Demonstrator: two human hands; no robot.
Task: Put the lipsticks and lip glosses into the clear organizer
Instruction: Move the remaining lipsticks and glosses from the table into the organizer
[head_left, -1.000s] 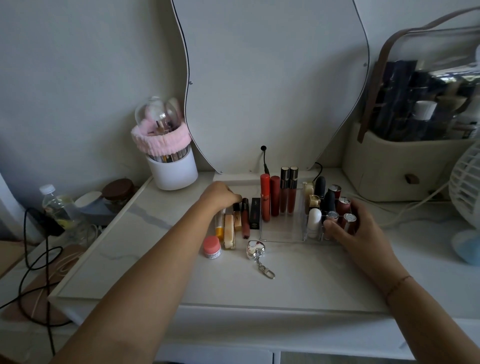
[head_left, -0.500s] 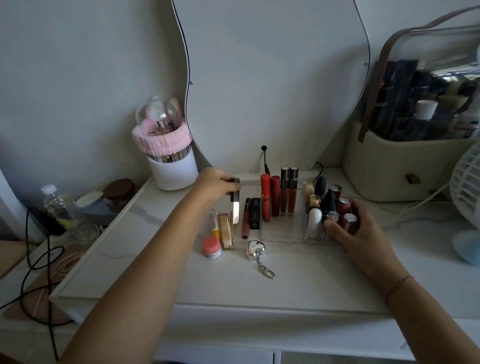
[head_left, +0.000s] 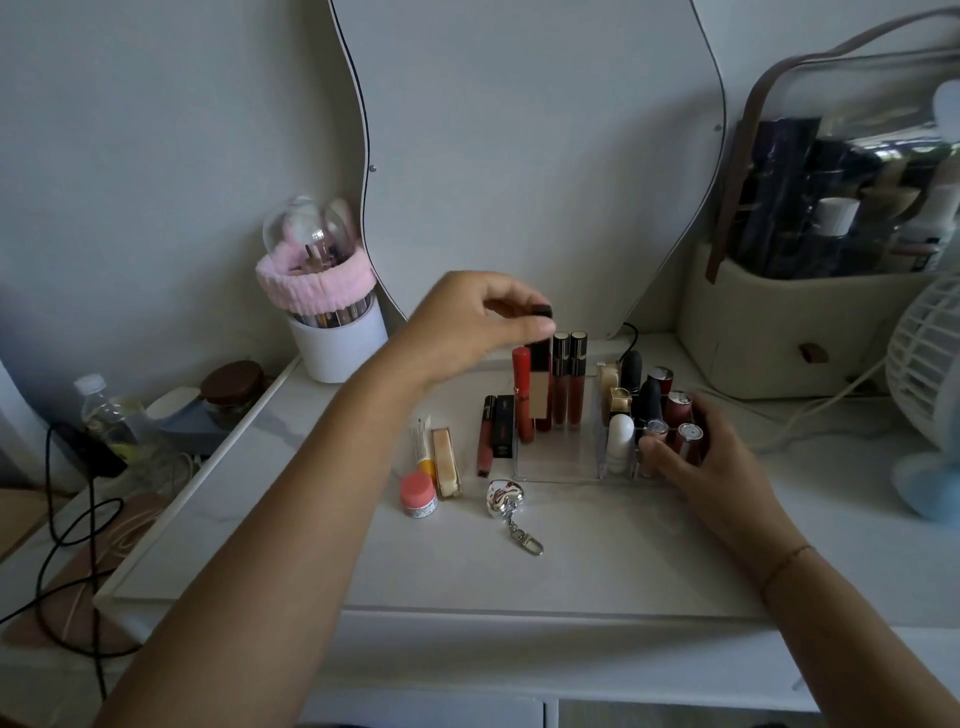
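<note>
Table (head_left: 597, 561): we see a wide bare front strip, clear up to its near edge.
Clear organizer (head_left: 558, 460): tubes stand along its back; its front left section is open.
Left hand (head_left: 467, 325): we pinch a beige tube (head_left: 540, 387) by its black cap, upright over the back row.
Right hand (head_left: 706, 457): our fingers are curled against the organizer's right end, touching lipsticks.
Loose lip gloss (head_left: 485, 436): lying just left of the organizer.

Single head-worn wide-angle view, forward and down, close over the white tabletop (head_left: 571, 561) against the wall.
</note>
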